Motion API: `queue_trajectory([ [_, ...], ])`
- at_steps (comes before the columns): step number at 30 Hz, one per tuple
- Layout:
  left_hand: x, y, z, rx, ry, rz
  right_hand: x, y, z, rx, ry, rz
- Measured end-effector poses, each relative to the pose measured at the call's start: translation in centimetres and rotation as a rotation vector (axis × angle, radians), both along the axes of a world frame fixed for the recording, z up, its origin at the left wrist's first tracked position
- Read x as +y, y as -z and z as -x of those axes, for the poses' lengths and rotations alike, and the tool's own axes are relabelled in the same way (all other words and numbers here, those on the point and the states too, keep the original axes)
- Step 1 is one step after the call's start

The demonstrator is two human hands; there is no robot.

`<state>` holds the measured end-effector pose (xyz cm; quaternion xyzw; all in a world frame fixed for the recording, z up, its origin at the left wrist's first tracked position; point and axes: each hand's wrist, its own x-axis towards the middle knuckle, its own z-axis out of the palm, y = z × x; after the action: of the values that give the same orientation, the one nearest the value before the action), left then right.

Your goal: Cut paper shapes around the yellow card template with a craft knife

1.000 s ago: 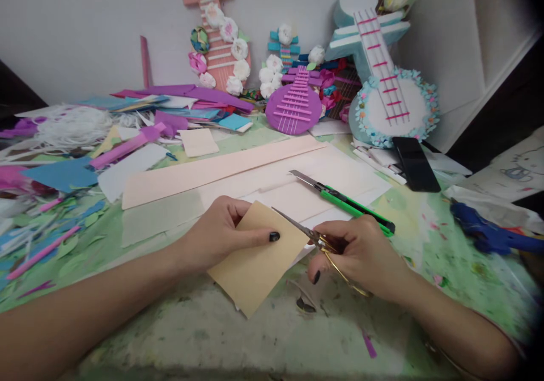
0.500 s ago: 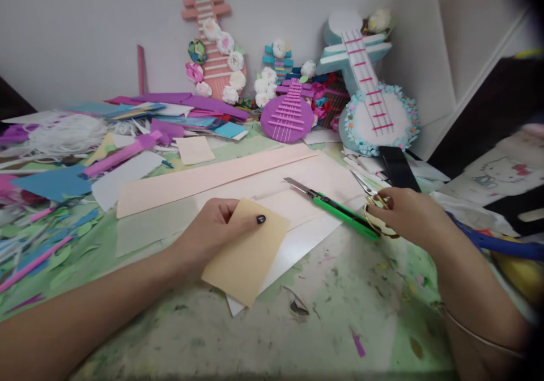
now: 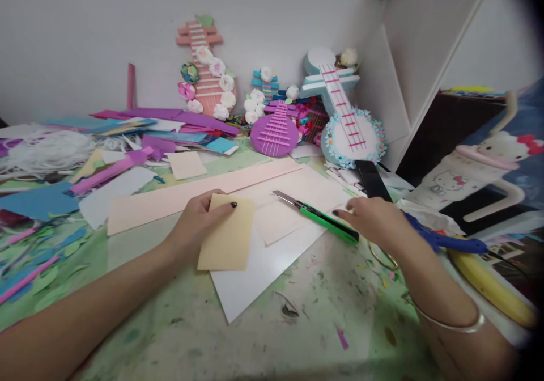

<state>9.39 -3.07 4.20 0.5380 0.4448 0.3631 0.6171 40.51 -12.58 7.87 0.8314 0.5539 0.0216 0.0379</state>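
My left hand (image 3: 204, 219) pinches a pale yellow paper piece (image 3: 227, 239), thumb on top. My right hand (image 3: 369, 216) is over the right end of the papers, thumb and a finger apart, its other fingers hidden. Below its palm shows a gold scissors handle (image 3: 385, 258); the blades are hidden. Close to its fingertips lies a green utility knife (image 3: 327, 220), blade out and pointing up-left. Under the knife are pale pink sheets (image 3: 317, 185) and a white sheet (image 3: 242, 290).
Coloured paper scraps (image 3: 40, 199) and white strings (image 3: 51, 148) cover the left side. Decorated paper instruments (image 3: 274, 134) lean on the back wall. On the right are a black object (image 3: 374, 180), a blue-handled tool (image 3: 450, 242), a banana (image 3: 493, 284) and a cup (image 3: 459, 177).
The view has shifted. My left hand has turned the yellow piece more upright. My right hand has moved towards the knife's handle, and the scissors sit lower beneath it, blades now out of sight.
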Motion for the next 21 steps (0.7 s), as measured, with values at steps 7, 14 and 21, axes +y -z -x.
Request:
queue_trajectory([
  [7, 1.5, 0.3, 0.3, -0.072, -0.1, 0.02, 2.7, 2.4, 2.1, 0.186, -0.246, 0.051],
  [14, 3.2, 1.2, 0.5, -0.157, -0.137, 0.034, 0.9, 0.7, 0.8, 0.76, -0.225, -0.246],
  [21, 3.6, 0.5, 0.9, -0.211, -0.153, 0.085, 2.1, 1.0, 1.8, 1.634, 0.079, -0.541],
])
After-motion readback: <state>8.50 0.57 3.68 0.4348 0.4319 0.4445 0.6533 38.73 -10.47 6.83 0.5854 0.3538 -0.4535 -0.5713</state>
